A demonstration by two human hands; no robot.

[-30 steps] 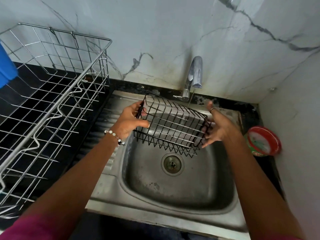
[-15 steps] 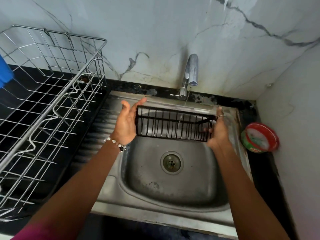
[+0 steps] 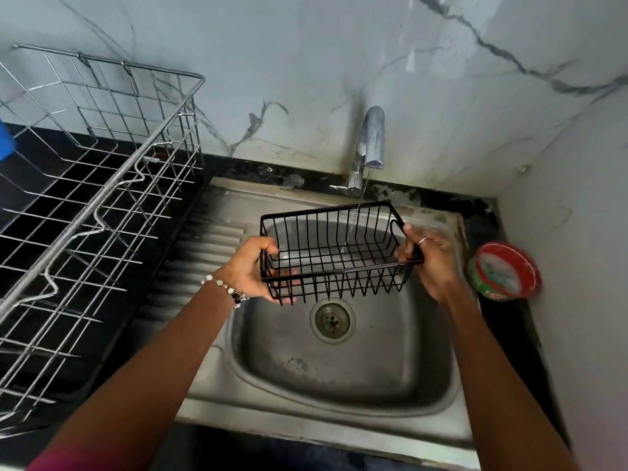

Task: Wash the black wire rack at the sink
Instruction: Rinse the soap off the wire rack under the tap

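— Which step is this?

— Rinsing, I'd say. The black wire rack (image 3: 334, 253) is held open side up over the sink (image 3: 339, 368), under the tap (image 3: 370, 144), and a thin stream of water (image 3: 363, 188) falls through its far wall into the rack.

— How is it held?

— By its two short ends. The left hand (image 3: 253, 270) cups the left end, thumb over the top rim and fingers (image 3: 289, 271) curled underneath and showing through the wires. The right hand (image 3: 430, 256) grasps the right end, fingers wrapped round the rim wire; there is a ring on one of them.

— And the next move?

— Judging from this, the stream is narrow and wets only one strip, so the rack would need sliding or tilting under it to reach every wire. Both grips sit on parts that also need water, so a change of hold seems called for. Wet thin wire may be slippery.

— What of the surroundings?

— A stainless basin with a ribbed drainboard (image 3: 204, 253) on its left and a drain (image 3: 332, 319) in the middle, stained in places. A black counter (image 3: 40, 164) carries a large silver dish rack (image 3: 102, 185) at the left, with something blue (image 3: 6, 141) at the edge. A red and green round tub (image 3: 504, 270) sits right of the sink, near the corner. The wall behind is white marble with grey veins.
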